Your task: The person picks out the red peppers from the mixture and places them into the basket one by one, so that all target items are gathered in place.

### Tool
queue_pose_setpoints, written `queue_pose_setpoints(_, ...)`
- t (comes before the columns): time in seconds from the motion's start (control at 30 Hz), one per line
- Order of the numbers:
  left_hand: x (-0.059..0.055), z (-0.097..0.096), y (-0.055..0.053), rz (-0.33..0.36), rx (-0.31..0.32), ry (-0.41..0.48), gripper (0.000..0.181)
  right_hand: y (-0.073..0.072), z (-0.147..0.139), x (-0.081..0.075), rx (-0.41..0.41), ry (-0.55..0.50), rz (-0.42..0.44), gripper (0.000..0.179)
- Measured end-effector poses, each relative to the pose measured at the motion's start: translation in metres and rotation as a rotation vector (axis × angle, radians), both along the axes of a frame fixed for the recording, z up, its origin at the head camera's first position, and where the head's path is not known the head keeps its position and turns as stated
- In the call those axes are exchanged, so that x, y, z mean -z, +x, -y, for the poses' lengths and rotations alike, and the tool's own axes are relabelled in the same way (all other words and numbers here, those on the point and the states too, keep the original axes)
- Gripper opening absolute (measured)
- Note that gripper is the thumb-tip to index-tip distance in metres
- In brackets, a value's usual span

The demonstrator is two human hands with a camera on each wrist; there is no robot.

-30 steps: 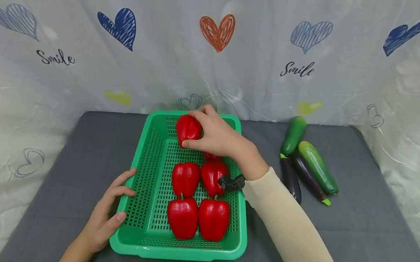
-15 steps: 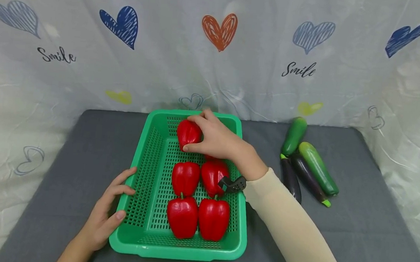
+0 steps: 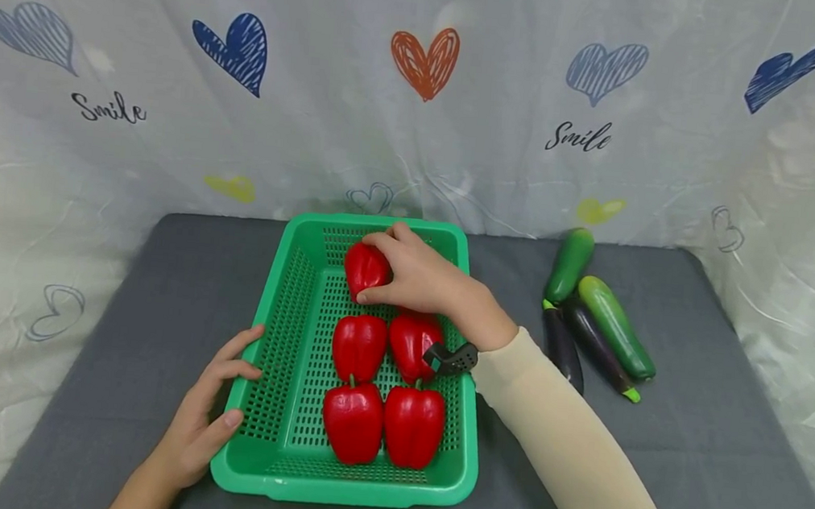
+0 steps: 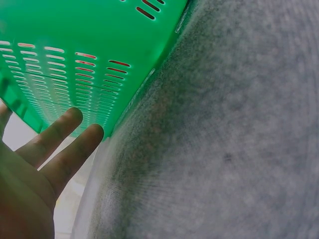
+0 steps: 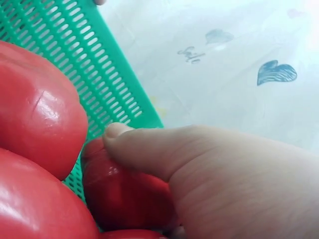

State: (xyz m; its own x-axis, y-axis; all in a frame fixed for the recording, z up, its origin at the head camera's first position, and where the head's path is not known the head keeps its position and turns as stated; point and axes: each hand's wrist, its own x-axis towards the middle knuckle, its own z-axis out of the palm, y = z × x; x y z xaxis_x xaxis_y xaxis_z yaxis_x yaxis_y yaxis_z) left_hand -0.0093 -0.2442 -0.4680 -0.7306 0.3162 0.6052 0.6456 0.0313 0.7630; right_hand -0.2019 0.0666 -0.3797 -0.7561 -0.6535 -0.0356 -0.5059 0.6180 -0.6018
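Note:
In the head view my right hand (image 3: 416, 275) grips a red bell pepper (image 3: 365, 271) inside the far end of a green plastic basket (image 3: 463, 453). The right wrist view shows the thumb (image 5: 149, 149) lying along that pepper (image 5: 124, 191). Close to it in the basket are several more red bell peppers (image 3: 360, 347), in two columns; my hand hides part of the right column. At the basket's left rim my left hand (image 3: 196, 422) rests with its fingertips and thumb on the edge. Its fingers look straight in the left wrist view, against the perforated basket wall (image 4: 65, 74).
Right of the basket, two green zucchini-like vegetables (image 3: 615, 325) and two eggplants (image 3: 598, 344) lie on the grey cloth-covered table (image 3: 687, 473). A pale curtain (image 3: 494, 92) printed with hearts hangs behind. A dark band with a device (image 3: 451, 359) circles my right wrist.
My right hand has brought the gripped bell pepper slightly nearer, toward the middle pepper row. The left hand stays at the basket's rim.

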Motion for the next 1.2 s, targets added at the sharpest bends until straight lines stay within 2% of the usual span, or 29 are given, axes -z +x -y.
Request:
queue_pose_setpoints(0.67, -0.0004, 0.0006, 0.0004, -0.006, 0.0, -0.003, 0.029, -0.0021, 0.0008, 0.0075, -0.054, 0.102, -0.029, 0.087)
queue_pose_setpoints(1.07, -0.0019, 0.0011, 0.002, -0.008, -0.009, -0.006, 0.029, -0.0012, 0.0026, 0.005, -0.117, 0.145, -0.016, 0.077)
queue_pose_setpoints(1.2, -0.0019, 0.001, 0.0023, -0.001, 0.001, -0.003, 0.029, 0.0006, 0.0015, 0.0026, -0.111, 0.154, 0.001, 0.074)
